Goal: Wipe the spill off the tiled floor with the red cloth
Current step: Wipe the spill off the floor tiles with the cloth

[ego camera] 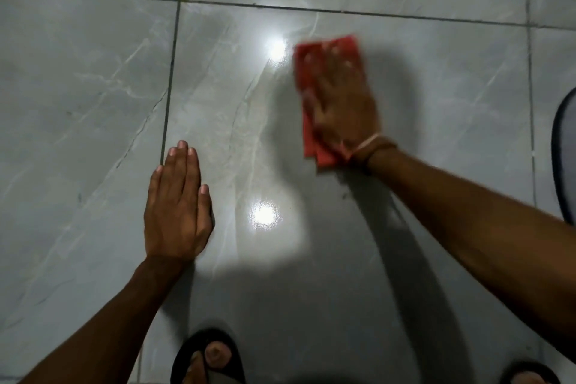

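1. Nearest me, at the bottom edge of the tiled floor [93, 72]: my sandalled foot [207, 355], with a second one just showing at the bottom right corner. I judge I am crouched over the work.
2. My left hand [177, 206] lies flat on the tile, palm down, fingers straight and together, gripping nothing. It sits just right of the vertical grout line [170, 84]. Likely a prop for my weight while the other arm reaches.
3. Two bright light reflections gleam on the glossy tile between my hands. A faint wet smear seems to run between them; the spill's edge is hard to tell.
4. Farther out, my right hand [343, 103] presses the red cloth [311, 140] flat to the floor, palm spread open over it, fingers extended rather than curled. Hand and cloth are blurred. The cloth is folded into a long pad, which gives an even wiping face.
5. At the right edge, a dark curved object [564, 159]; cannot identify.
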